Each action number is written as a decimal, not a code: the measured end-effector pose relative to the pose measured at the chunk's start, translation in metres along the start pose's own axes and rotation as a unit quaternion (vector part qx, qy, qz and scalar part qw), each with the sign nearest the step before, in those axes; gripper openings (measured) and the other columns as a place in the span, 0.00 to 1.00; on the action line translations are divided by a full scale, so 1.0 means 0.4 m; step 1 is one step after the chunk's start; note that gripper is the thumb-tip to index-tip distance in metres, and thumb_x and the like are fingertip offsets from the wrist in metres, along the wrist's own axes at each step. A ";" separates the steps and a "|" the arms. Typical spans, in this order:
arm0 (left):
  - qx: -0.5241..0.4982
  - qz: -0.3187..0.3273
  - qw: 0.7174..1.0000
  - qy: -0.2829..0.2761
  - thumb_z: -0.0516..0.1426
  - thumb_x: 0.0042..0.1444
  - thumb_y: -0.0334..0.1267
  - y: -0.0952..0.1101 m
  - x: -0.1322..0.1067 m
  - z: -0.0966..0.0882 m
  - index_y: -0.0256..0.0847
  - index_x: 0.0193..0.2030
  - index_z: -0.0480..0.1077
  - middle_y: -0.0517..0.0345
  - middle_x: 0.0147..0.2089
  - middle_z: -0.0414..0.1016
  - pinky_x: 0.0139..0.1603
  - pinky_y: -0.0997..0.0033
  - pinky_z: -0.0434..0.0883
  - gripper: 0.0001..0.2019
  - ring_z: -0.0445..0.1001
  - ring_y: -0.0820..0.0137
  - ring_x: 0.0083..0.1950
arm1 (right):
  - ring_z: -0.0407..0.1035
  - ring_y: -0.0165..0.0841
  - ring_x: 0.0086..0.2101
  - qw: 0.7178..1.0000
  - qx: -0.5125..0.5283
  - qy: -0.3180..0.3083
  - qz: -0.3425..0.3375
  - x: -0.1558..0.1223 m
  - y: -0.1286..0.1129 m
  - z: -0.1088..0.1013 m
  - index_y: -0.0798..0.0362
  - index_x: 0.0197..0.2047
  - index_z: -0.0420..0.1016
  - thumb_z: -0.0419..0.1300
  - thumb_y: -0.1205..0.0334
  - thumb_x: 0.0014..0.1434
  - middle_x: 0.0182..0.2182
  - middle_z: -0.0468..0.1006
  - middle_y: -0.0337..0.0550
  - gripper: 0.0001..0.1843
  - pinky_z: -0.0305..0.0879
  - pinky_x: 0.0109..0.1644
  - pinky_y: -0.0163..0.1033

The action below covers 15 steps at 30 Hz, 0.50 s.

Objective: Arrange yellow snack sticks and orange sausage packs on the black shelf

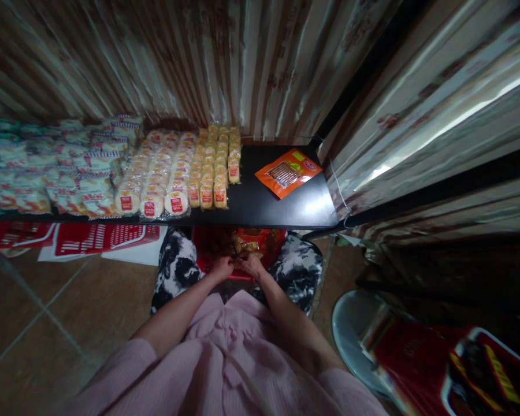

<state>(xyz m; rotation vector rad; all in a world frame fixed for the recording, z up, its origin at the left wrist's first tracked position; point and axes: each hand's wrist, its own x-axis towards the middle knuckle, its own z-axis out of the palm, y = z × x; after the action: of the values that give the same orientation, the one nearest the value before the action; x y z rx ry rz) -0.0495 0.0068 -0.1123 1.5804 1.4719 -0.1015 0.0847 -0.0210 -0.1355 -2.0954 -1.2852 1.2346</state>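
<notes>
Both hands meet over a red basket [203, 247] between my knees, just under the shelf's front edge. My left hand [223, 267] is closed, its fingertips at a small yellowish-brown piece too dim to name. My right hand [251, 264] is closed too, its fingers bent at the same spot. Past the fingers, inside the basket, lies a shiny orange-and-yellow package [253, 238]. The left part of the basket's inside is dark, and its contents cannot be made out.
On the black shelf [238, 202] stand rows of wrapped yellow cakes [207, 173], round white wrapped cakes [176, 199] and white snack bags [97, 193]. An orange packet [288, 173] lies at its right. Red baskets [97, 238] sit below left; a grey stool [351, 329] stands right. Curtains hang behind.
</notes>
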 end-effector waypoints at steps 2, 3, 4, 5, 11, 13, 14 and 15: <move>-0.040 -0.002 0.999 0.026 0.54 0.49 0.26 -0.002 -0.001 -0.004 0.39 0.41 0.74 0.47 0.48 0.76 0.54 0.69 0.63 0.13 0.71 0.62 0.52 | 0.69 0.30 0.24 1.000 0.012 0.012 0.000 -0.002 -0.004 -0.004 0.53 0.28 0.76 0.55 0.65 0.49 0.20 0.75 0.38 0.07 0.62 0.29 0.31; -0.062 -0.004 0.997 0.042 0.54 0.49 0.26 -0.003 -0.001 -0.007 0.38 0.40 0.74 0.47 0.48 0.76 0.55 0.69 0.63 0.13 0.71 0.62 0.52 | 0.69 0.30 0.24 1.000 0.018 0.022 -0.003 -0.005 -0.006 -0.007 0.53 0.29 0.75 0.54 0.64 0.50 0.21 0.75 0.38 0.08 0.63 0.29 0.32; -0.085 -0.008 0.995 0.057 0.54 0.49 0.26 -0.004 0.000 -0.010 0.38 0.40 0.74 0.47 0.48 0.76 0.55 0.68 0.62 0.13 0.71 0.62 0.52 | 0.69 0.30 0.25 0.999 0.023 0.033 -0.009 -0.007 -0.008 -0.011 0.53 0.29 0.74 0.53 0.64 0.50 0.23 0.75 0.39 0.09 0.64 0.30 0.32; -0.109 -0.013 0.991 0.073 0.54 0.49 0.26 -0.004 0.002 -0.012 0.38 0.40 0.74 0.47 0.47 0.76 0.55 0.68 0.62 0.12 0.71 0.62 0.52 | 0.69 0.30 0.26 0.998 0.028 0.045 -0.017 -0.011 -0.011 -0.015 0.53 0.31 0.74 0.52 0.64 0.51 0.25 0.76 0.39 0.09 0.64 0.31 0.33; -0.258 -0.033 0.957 0.125 0.56 0.51 0.34 0.006 0.018 -0.016 0.39 0.40 0.71 0.50 0.42 0.77 0.47 0.69 0.67 0.09 0.74 0.64 0.46 | 0.68 0.34 0.34 0.980 0.012 0.126 -0.152 -0.042 -0.025 -0.025 0.53 0.34 0.71 0.52 0.64 0.51 0.32 0.74 0.44 0.08 0.65 0.41 0.37; -0.303 -0.035 0.943 0.130 0.56 0.51 0.35 0.018 0.019 -0.014 0.39 0.40 0.71 0.50 0.41 0.77 0.45 0.70 0.68 0.09 0.74 0.65 0.43 | 0.67 0.34 0.35 0.962 -0.015 0.156 -0.225 -0.058 -0.030 -0.022 0.53 0.34 0.70 0.52 0.66 0.52 0.32 0.72 0.45 0.07 0.65 0.41 0.38; -0.324 -0.037 0.936 0.131 0.56 0.51 0.35 0.024 0.019 -0.012 0.38 0.39 0.71 0.49 0.41 0.77 0.43 0.71 0.68 0.09 0.74 0.66 0.42 | 0.67 0.34 0.34 0.954 -0.029 0.163 -0.251 -0.067 -0.033 -0.019 0.53 0.35 0.70 0.51 0.66 0.54 0.32 0.71 0.46 0.08 0.65 0.41 0.38; -0.343 -0.038 0.929 0.132 0.56 0.51 0.35 0.029 0.017 -0.012 0.38 0.39 0.71 0.49 0.41 0.77 0.42 0.72 0.68 0.09 0.74 0.66 0.42 | 0.66 0.34 0.34 0.949 -0.043 0.164 -0.267 -0.077 -0.037 -0.017 0.53 0.36 0.69 0.50 0.66 0.55 0.32 0.70 0.46 0.08 0.65 0.40 0.38</move>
<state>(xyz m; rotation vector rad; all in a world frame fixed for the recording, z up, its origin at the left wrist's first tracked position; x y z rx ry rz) -0.0405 0.0170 -0.1075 0.9830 1.5424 0.5492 0.0768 -0.0391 -0.1068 -1.7328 -1.6132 0.5818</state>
